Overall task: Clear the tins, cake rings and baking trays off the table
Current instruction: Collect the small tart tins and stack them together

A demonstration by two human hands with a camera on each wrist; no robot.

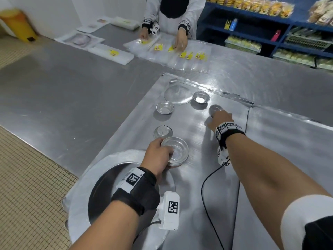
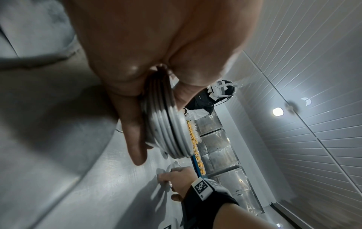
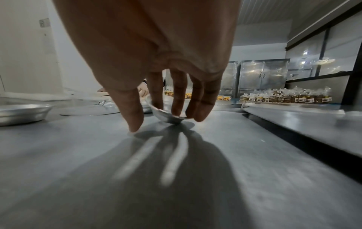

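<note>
My left hand grips a stack of small round tins just above the big baking tray. In the left wrist view the stack of tins is pinched between thumb and fingers. My right hand reaches to a small tin near the tray's right edge. In the right wrist view straight fingertips rest on this tin, which is tipped up, while the thumb touches the tray apart from it. Loose tins sit upright; another tin lies upside down.
A large round pan lies under my left wrist. A flat round disc sits at the tray's far end. A second tray lies to the right. A black cable crosses the tray. Another person handles plastic bags opposite.
</note>
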